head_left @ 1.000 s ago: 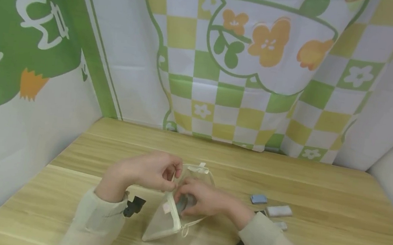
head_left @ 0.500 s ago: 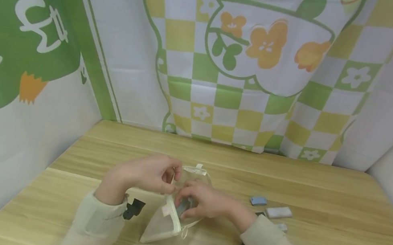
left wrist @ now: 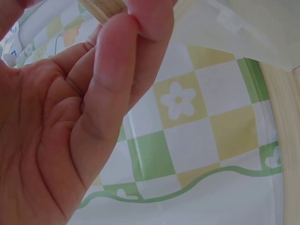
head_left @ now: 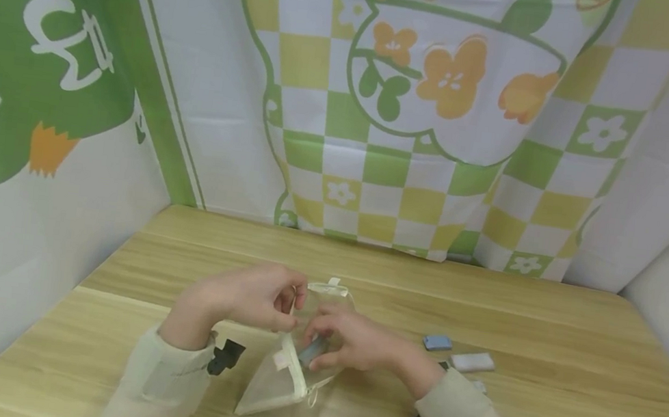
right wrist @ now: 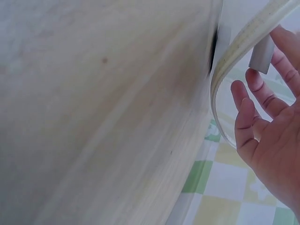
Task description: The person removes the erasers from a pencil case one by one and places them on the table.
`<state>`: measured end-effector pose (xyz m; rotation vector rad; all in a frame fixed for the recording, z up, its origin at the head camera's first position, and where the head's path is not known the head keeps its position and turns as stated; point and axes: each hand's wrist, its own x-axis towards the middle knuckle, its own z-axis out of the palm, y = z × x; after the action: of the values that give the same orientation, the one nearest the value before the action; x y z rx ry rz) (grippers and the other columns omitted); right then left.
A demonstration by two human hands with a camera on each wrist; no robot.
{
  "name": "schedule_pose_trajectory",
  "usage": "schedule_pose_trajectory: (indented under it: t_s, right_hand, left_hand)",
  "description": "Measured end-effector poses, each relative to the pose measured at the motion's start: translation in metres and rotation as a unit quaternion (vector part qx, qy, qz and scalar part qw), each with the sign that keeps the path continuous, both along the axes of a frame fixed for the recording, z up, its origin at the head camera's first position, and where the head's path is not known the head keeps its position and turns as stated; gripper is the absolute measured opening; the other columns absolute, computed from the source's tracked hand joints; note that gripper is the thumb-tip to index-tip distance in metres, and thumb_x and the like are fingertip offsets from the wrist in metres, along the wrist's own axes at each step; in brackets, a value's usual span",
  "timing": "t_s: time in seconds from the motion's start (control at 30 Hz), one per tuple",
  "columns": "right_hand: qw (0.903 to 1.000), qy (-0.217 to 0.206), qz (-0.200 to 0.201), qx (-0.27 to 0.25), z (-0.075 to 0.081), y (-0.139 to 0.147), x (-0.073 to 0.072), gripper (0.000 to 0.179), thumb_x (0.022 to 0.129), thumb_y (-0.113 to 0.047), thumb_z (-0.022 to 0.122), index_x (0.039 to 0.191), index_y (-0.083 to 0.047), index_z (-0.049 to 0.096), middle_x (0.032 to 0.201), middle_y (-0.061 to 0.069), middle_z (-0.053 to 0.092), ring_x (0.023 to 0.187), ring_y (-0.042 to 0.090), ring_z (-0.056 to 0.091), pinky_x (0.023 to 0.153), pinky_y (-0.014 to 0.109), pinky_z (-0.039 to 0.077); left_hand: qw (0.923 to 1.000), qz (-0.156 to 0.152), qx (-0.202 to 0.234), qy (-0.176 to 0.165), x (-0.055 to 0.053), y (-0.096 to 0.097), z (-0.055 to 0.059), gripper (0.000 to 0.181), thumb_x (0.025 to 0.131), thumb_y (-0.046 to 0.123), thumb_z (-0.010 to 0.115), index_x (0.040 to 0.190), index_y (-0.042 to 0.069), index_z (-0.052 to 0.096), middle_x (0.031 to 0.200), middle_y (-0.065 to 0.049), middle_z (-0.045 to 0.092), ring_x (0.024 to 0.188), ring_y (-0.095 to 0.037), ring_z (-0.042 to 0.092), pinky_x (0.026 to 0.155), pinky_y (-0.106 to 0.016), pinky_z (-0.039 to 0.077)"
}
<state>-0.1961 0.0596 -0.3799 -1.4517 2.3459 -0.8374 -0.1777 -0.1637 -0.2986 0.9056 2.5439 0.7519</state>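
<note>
A cream, see-through mesh zip pouch (head_left: pixel 271 387) stands tilted on the table with its mouth spread. My left hand (head_left: pixel 253 295) pinches the far-left edge of that mouth; in the left wrist view its thumb and fingers meet by the zip edge. At the opening, my right hand (head_left: pixel 353 341) holds a small grey-blue block (head_left: pixel 312 352) between thumb and fingers. The right wrist view shows the block (right wrist: pixel 262 56) as a flat grey bar behind the pouch's curved rim (right wrist: pixel 234 47). Its exact kind cannot be made out.
Right of the pouch lie a small blue block (head_left: pixel 437 343), a white oblong block (head_left: pixel 472 362) and a small grey piece (head_left: pixel 479 386) partly behind the right sleeve. A checked, flowered curtain (head_left: pixel 379 193) hangs along the table's (head_left: pixel 554 344) back edge.
My right hand has shifted slightly right at the pouch mouth, and more of the grey-blue block shows. My left hand keeps its hold on the edge.
</note>
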Motion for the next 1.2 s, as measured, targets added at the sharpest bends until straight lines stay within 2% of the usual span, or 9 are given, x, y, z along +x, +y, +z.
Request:
schedule_pose_trajectory:
  t_s: [0.17, 0.3, 0.47, 0.73, 1.2]
  right_hand:
    - [1.0, 0.008, 0.003, -0.003, -0.002, 0.003, -0.001, 0.026, 0.083, -0.027, 0.077, 0.103, -0.013, 0.069, 0.097, -0.001, 0.055, 0.095, 0.009, 0.052, 0.089, 0.022, 0.047]
    - [0.9999, -0.015, -0.005, -0.002, -0.001, 0.005, 0.0, 0.024, 0.084, -0.027, 0.077, 0.102, -0.014, 0.069, 0.098, -0.003, 0.057, 0.093, 0.005, 0.052, 0.087, 0.022, 0.048]
    - [0.9988, -0.047, -0.015, -0.009, 0.001, 0.007, 0.003, 0.023, 0.084, -0.027, 0.077, 0.104, -0.016, 0.069, 0.1, -0.006, 0.058, 0.096, 0.003, 0.053, 0.092, 0.025, 0.048]
    - [0.9971, -0.064, -0.027, -0.031, 0.002, 0.011, 0.008, 0.023, 0.084, -0.028, 0.077, 0.104, -0.018, 0.07, 0.102, -0.007, 0.059, 0.098, 0.003, 0.054, 0.094, 0.026, 0.048]
    - [0.9969, -0.04, -0.036, -0.058, -0.001, 0.022, 0.011, 0.023, 0.084, -0.028, 0.077, 0.103, -0.017, 0.069, 0.101, -0.005, 0.058, 0.096, 0.004, 0.054, 0.091, 0.028, 0.05]
  left_hand:
    - [0.9999, -0.005, -0.003, 0.008, -0.001, 0.0, -0.001, 0.013, 0.081, 0.012, 0.066, 0.092, 0.012, 0.058, 0.068, 0.005, 0.06, 0.06, -0.007, 0.054, 0.056, -0.024, 0.047]
    - [0.9999, -0.011, 0.002, 0.012, -0.001, 0.0, 0.0, 0.013, 0.081, 0.012, 0.066, 0.092, 0.012, 0.058, 0.067, 0.006, 0.06, 0.059, -0.005, 0.053, 0.056, -0.023, 0.046]
    - [0.9999, -0.012, 0.001, 0.011, -0.001, 0.0, 0.0, 0.012, 0.082, 0.012, 0.066, 0.092, 0.012, 0.059, 0.067, 0.006, 0.06, 0.059, -0.005, 0.052, 0.056, -0.022, 0.046]
    - [0.9999, -0.012, 0.0, 0.008, -0.002, 0.001, -0.002, 0.013, 0.082, 0.012, 0.066, 0.092, 0.012, 0.059, 0.068, 0.006, 0.06, 0.059, -0.006, 0.052, 0.056, -0.023, 0.046]
    - [0.9999, -0.012, -0.005, 0.004, -0.002, 0.003, -0.004, 0.012, 0.082, 0.012, 0.066, 0.092, 0.012, 0.059, 0.068, 0.006, 0.06, 0.059, -0.006, 0.052, 0.056, -0.023, 0.046]
